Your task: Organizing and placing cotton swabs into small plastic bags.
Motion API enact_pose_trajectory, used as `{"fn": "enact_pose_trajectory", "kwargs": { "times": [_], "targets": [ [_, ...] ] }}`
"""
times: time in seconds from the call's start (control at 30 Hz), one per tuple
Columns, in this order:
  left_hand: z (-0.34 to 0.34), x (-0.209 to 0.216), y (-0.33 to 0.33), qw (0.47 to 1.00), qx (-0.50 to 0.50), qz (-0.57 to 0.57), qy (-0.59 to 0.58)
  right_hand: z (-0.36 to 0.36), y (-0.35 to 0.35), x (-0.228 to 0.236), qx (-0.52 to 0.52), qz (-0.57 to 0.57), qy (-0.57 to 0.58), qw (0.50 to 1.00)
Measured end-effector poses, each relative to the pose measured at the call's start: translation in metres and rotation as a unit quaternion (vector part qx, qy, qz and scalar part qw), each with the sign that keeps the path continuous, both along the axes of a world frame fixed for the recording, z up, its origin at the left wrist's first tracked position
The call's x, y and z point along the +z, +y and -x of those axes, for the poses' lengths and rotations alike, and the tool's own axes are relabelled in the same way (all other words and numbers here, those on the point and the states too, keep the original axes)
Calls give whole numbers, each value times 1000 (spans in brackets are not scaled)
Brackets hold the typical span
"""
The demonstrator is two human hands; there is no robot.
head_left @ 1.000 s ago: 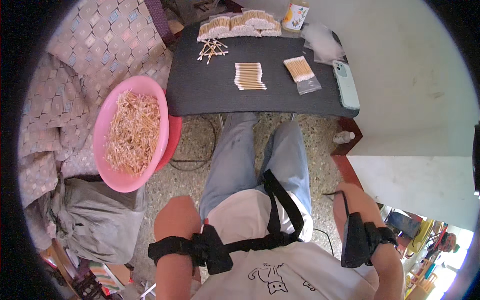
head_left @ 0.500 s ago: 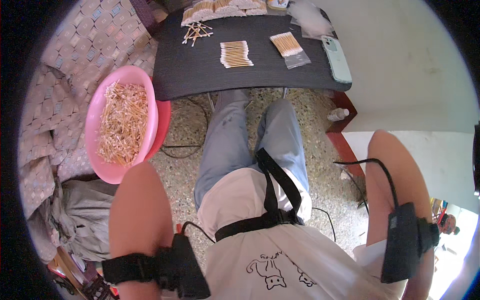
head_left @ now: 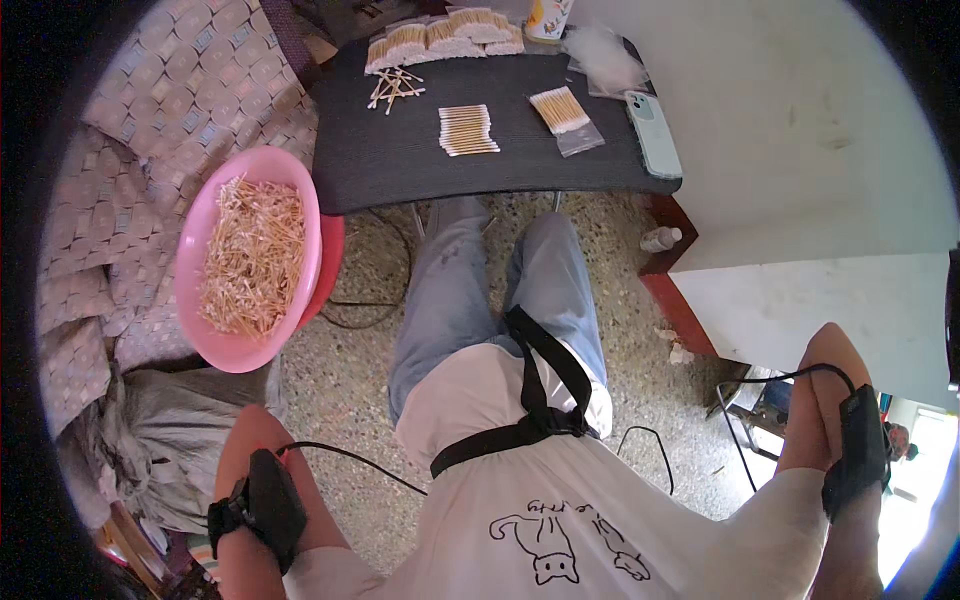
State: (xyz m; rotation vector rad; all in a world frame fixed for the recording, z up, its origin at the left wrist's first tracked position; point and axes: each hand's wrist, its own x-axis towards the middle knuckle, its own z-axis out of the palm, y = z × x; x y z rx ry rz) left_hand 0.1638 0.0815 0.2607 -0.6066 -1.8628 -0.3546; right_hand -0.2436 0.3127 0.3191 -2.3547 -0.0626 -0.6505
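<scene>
Neither of my hands shows; only my bent left arm [head_left: 258, 430] and bent right arm [head_left: 825, 370] come in at the lower corners, each with a black device strapped on. On the black table ahead lies a neat row of cotton swabs [head_left: 467, 130]. To its right is a clear bag of cotton swabs [head_left: 560, 110], its lower end flat. A loose heap of swabs [head_left: 396, 88] lies crosswise at the table's left. Behind it, several filled swab packets [head_left: 440, 38] are stacked along the far edge. Both arms are apart from all of these.
A pink basin [head_left: 190, 270] full of loose swabs stands left of the table [head_left: 400, 180], above a red one. A pale green phone [head_left: 655, 135], clear empty bags [head_left: 607, 62] and a printed container [head_left: 548, 20] are at the table's right. A white bottle [head_left: 661, 239] lies by the wall.
Both arms have drawn back and outward, toward the lower corners. The table and basin sit slightly lower in view as the head shifts; the swabs on the table look unchanged.
</scene>
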Motion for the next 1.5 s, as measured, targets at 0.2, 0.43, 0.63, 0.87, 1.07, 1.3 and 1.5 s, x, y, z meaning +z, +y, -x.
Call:
{"fn": "enact_pose_trajectory", "kwargs": {
  "times": [0.2,0.43,0.63,0.87,1.07,1.3,1.5],
  "targets": [
    [16,6,9,980,-183,8,-72,-73,-101,6,-33,114,9,993],
    [78,-24,-32,841,-445,58,-301,-104,-162,-60,25,15,-147,989],
    [70,-62,-33,864,-422,-84,-260,-105,-167,-72,-60,6,-225,973],
    [56,-208,-23,707,-73,-466,-527,-76,-180,-219,-309,-245,195,898],
    [39,-267,-3,642,158,-384,-645,-60,-151,-328,-352,-327,383,789],
    [51,-269,-9,646,274,-395,-593,-68,-141,-363,-449,-333,193,807],
    [48,-297,-54,613,407,-361,-573,-38,-173,-376,-607,-224,252,720]
  ]
}}
